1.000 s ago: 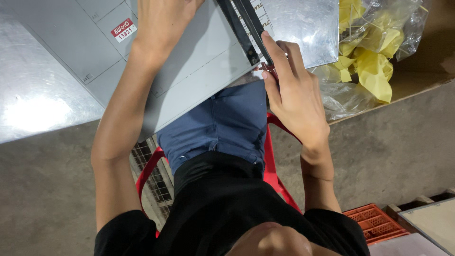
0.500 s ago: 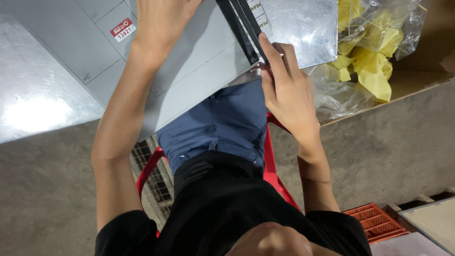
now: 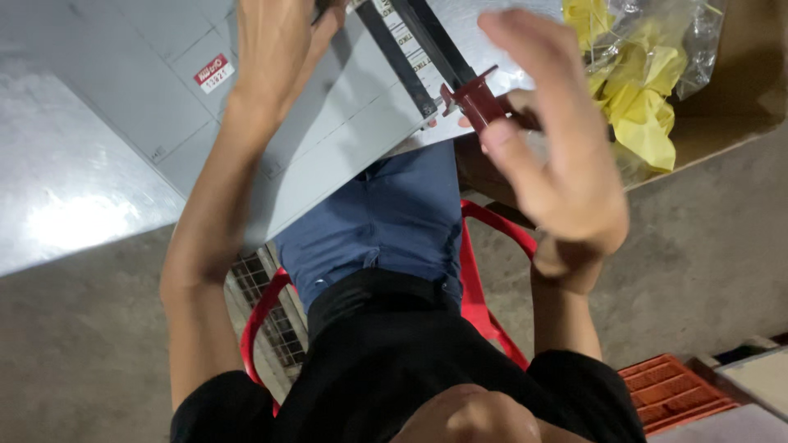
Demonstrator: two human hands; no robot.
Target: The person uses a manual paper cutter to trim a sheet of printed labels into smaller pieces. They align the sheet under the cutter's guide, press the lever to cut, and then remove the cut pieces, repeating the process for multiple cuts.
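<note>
The left hand [image 3: 275,61] presses flat on the grey panel [image 3: 328,156] across the lap, and the right hand [image 3: 550,156], fingers spread, hovers by the red clip [image 3: 476,98], so the panel might slide off.

**A:** anyone make out the left hand [image 3: 275,49]? Its fingertips run off the top edge, so I can't tell what they touch.

**B:** same here. The right hand [image 3: 554,156] is motion-blurred, and it covers the near end of the red clamp [image 3: 476,98]. Can't tell if it grips it. The black strip [image 3: 427,41] past the fingers is cut off up top too.
</note>
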